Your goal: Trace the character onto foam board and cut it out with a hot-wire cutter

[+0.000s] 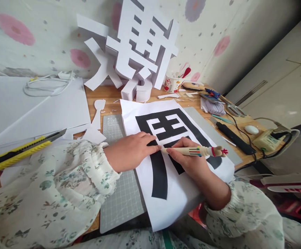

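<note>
A white sheet of paper (pixel 150 214) printed with a large black character (pixel 159 176) lies over a grey cutting mat (pixel 121 207). Its near end hangs past the table edge. My left hand (pixel 133 149) rests flat on the sheet's left side, fingers stretched over a black stroke. In my right hand (pixel 192 160) is a multicolour pen (pixel 192 151) with a small figure on its end. The pen's tip points left and meets the paper beside my left fingertips; whether it touches the sheet I cannot tell.
Behind the sheet stands a white three-dimensional paper character (pixel 145 45). A yellow utility knife (pixel 20 152) with its blade out lies at left, by paper scraps (pixel 95 133). At right are a black knife (pixel 235 137), a power strip (pixel 266 140) and a paper cup (pixel 173 84).
</note>
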A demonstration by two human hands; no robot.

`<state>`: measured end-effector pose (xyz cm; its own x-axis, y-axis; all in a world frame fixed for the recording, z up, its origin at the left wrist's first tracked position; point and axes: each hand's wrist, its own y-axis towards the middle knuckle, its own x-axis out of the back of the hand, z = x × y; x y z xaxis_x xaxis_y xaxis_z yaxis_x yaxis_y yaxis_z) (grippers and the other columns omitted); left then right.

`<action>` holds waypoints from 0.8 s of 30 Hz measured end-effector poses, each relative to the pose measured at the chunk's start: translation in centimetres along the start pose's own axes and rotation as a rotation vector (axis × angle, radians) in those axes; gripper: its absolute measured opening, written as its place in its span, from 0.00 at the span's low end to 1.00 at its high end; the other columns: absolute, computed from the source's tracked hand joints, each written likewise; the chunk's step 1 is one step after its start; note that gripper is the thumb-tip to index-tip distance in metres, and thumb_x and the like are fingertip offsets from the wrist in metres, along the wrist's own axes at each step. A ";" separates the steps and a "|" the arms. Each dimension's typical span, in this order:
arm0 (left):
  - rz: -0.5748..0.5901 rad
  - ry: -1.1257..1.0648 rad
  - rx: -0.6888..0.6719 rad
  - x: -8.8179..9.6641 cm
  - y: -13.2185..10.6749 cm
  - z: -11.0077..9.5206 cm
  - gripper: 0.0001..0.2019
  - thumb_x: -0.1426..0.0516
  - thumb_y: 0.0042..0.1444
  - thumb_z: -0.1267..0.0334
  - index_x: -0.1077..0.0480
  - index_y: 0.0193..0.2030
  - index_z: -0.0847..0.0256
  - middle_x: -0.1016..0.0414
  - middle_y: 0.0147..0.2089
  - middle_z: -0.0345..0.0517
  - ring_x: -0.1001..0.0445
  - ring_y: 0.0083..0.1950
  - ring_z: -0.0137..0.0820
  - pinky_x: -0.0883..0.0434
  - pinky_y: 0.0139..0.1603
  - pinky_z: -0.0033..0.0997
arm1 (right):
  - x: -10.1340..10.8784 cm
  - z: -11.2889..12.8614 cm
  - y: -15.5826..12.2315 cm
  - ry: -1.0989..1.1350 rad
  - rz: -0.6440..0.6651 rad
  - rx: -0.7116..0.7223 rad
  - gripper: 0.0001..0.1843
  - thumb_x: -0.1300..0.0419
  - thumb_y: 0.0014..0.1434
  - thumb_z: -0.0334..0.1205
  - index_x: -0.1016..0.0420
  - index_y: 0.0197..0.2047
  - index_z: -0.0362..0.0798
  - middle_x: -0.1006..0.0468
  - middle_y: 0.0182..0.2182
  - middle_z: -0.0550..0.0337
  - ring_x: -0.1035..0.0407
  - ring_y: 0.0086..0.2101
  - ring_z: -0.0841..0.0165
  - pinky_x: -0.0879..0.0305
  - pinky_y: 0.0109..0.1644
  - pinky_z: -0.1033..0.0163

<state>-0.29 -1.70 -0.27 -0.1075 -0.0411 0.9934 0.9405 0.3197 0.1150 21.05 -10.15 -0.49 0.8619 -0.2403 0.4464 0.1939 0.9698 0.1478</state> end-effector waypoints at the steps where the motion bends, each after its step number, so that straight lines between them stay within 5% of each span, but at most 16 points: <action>1: 0.002 0.002 -0.004 0.0 0.0 0.0 0.23 0.54 0.67 0.74 0.31 0.64 0.57 0.32 0.64 0.57 0.30 0.61 0.47 0.29 0.58 0.46 | 0.0 -0.1 -0.1 -0.001 -0.001 0.005 0.19 0.32 0.49 0.50 0.35 0.21 0.51 0.31 0.17 0.63 0.41 0.20 0.72 0.45 0.22 0.64; 10: 0.022 0.018 -0.020 0.2 0.2 0.1 0.24 0.54 0.67 0.75 0.32 0.65 0.53 0.32 0.65 0.53 0.32 0.63 0.46 0.31 0.60 0.45 | 0.4 -0.7 -0.6 0.021 0.055 0.002 0.16 0.31 0.52 0.48 0.31 0.23 0.50 0.28 0.20 0.64 0.38 0.21 0.72 0.43 0.23 0.65; 24: 0.049 0.017 -0.045 0.6 0.3 0.1 0.26 0.51 0.66 0.75 0.32 0.66 0.48 0.34 0.66 0.61 0.31 0.63 0.50 0.30 0.59 0.51 | 0.5 -0.8 -2.0 -0.065 0.045 0.042 0.16 0.33 0.55 0.46 0.32 0.24 0.49 0.28 0.20 0.65 0.38 0.22 0.73 0.43 0.23 0.67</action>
<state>-0.14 -1.55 0.33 -0.0553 -0.0429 0.9976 0.9581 0.2789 0.0651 21.49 -12.22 -1.27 0.8366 -0.2003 0.5098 0.1347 0.9774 0.1630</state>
